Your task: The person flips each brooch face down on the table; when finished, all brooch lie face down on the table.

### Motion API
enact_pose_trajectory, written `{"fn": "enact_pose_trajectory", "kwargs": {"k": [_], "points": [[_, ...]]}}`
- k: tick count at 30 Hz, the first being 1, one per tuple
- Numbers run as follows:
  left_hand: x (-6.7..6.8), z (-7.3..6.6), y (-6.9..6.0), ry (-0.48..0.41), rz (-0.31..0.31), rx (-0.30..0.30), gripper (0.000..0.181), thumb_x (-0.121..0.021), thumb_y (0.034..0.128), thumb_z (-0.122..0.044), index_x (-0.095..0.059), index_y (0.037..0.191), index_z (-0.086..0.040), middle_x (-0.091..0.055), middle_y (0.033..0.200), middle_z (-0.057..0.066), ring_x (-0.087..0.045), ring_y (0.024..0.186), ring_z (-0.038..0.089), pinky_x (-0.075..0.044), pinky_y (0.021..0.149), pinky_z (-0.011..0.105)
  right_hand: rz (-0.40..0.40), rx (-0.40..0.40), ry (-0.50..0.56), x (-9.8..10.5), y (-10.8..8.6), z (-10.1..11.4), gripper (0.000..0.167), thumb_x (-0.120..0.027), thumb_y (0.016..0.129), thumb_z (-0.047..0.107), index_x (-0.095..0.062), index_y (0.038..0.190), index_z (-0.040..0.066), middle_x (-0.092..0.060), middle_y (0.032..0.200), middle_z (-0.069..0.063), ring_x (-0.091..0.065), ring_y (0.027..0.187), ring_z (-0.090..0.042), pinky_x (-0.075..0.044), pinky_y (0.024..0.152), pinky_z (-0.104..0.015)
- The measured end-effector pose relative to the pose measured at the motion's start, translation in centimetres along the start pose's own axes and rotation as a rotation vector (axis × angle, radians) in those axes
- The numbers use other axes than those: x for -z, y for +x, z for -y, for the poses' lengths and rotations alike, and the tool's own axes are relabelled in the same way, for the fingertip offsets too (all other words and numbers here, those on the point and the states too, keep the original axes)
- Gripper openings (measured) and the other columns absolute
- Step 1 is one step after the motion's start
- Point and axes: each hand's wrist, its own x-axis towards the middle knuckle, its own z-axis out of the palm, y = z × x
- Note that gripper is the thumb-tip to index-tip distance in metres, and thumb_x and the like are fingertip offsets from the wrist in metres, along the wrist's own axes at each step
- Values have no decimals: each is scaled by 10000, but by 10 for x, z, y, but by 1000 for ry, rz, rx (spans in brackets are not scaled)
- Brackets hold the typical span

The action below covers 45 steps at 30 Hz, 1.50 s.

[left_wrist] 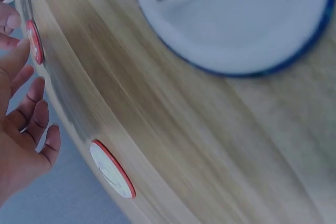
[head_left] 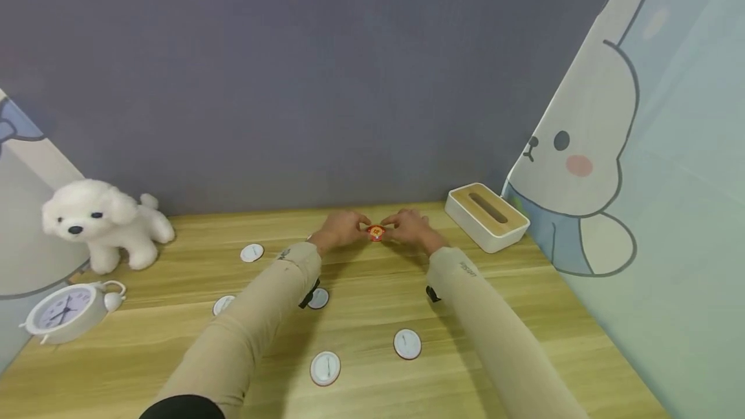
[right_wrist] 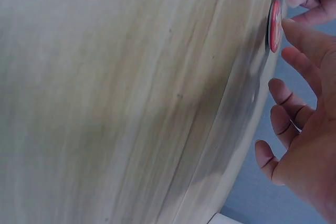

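Observation:
At the far middle of the table, a round red pin badge (head_left: 376, 233) lies with its orange printed face up. My left hand (head_left: 342, 229) touches its left edge, and my right hand (head_left: 412, 229) meets it from the right. In the left wrist view the thumb tip is at the badge (left_wrist: 34, 43), the other fingers loosely bent and apart from it. The right wrist view has the right thumb tip by the badge's rim (right_wrist: 274, 27), its remaining fingers relaxed. Neither hand is visibly curled round it.
Several white-backed pin badges lie face down, including one nearby (head_left: 407, 344), one in front (head_left: 325, 368) and one farther left (head_left: 252, 252). A plush dog (head_left: 110, 225) and white alarm clock (head_left: 72, 312) stand left. A wood-topped tissue box (head_left: 487, 217) sits back right, near the wall.

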Motion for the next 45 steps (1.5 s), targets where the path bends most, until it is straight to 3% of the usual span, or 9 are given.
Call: {"fn": "enact_pose_trajectory", "kwargs": {"k": [5,11,15,19,28,35,45], "points": [[-5,-1,0,32,2,-4,419,-710,928,-388,-683,1297,-193,-762,1024,40,-691,1001,228,-550,834,435,22,-4,17,-4,2,1,456,-691,907,428,-663,1336,273,-584,1368,-110,-445,1254,-399,-337,955,-587],[-9,2,2,67,5,-8,419,-695,939,-393,-675,1312,-204,-749,993,35,-637,1064,270,-485,957,467,33,-1,49,-5,4,1,475,-717,897,420,-665,1337,250,-598,1375,-86,-444,1276,-407,-325,977,-598],[-9,3,3,55,9,-16,397,-699,939,-368,-684,1300,-204,-758,1026,40,-627,1137,273,-368,1138,491,36,13,25,-3,5,1,447,-733,889,409,-687,1307,260,-637,1324,-59,-477,1242,-395,-351,942,-571],[-8,3,5,49,12,-29,388,-709,935,-346,-692,1288,-187,-763,1056,46,-629,1170,264,-266,1211,502,36,14,6,-1,5,0,440,-745,883,401,-696,1295,256,-631,1314,-62,-482,1231,-389,-359,931,-574],[-11,3,7,38,-23,-23,365,-724,921,-352,-715,1233,-164,-767,1018,39,-659,1087,249,-316,1179,487,38,18,19,-1,10,-1,420,-773,862,406,-719,1253,264,-654,1280,-46,-496,1209,-373,-360,918,-558],[-10,3,7,36,-41,-15,358,-732,912,-370,-720,1209,-171,-746,1029,43,-628,1056,241,-418,1014,425,53,6,26,0,13,-2,434,-784,848,441,-724,1242,269,-618,1266,-58,-478,1128,-323,-350,881,-519],[-11,5,9,22,-54,18,374,-751,888,-414,-724,1194,-199,-725,1056,33,-571,1082,260,-486,906,460,23,8,75,-3,18,-6,416,-817,823,393,-737,1200,235,-622,1218,-83,-478,1112,-314,-344,874,-522]]}}
